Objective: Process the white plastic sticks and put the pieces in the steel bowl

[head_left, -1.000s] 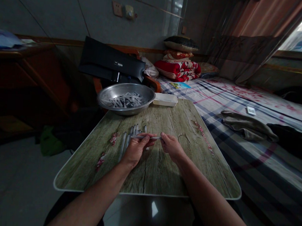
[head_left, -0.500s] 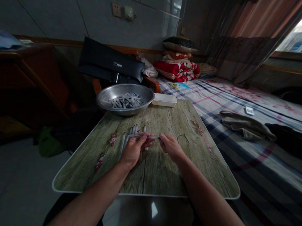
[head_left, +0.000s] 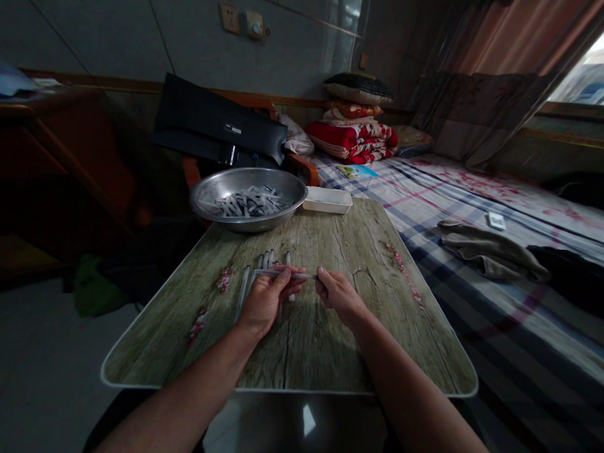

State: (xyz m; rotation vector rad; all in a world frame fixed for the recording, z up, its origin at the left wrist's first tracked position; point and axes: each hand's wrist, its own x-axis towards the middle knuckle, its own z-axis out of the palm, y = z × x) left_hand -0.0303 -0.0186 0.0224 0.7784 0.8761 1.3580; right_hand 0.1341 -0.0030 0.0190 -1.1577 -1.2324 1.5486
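Note:
A thin pale grey tube [head_left: 284, 274] lies across the fingers of my left hand [head_left: 267, 298], which grips it from above. My right hand [head_left: 339, 296] pinches its right end, and the two hands are close together. Several similar tubes [head_left: 265, 259] lie side by side on the wood-patterned tabletop [head_left: 307, 347], partly under my left hand. One longer tube [head_left: 242, 292] lies beside that hand, to its left. A steel basin [head_left: 197, 202] holds many grey-white strips [head_left: 247, 203] at the far end of the table.
A white plastic tray [head_left: 328, 201] sits next to the basin at the table's far edge. A checked bed [head_left: 478, 328] with a folded cloth [head_left: 491, 255] runs along the right side. A black monitor [head_left: 216, 122] leans on a chair behind the basin. The floor lies to the left.
The whole view drifts slightly, so the room slides a little to the left. Both hands stay on the tube, and their grip shows little difference.

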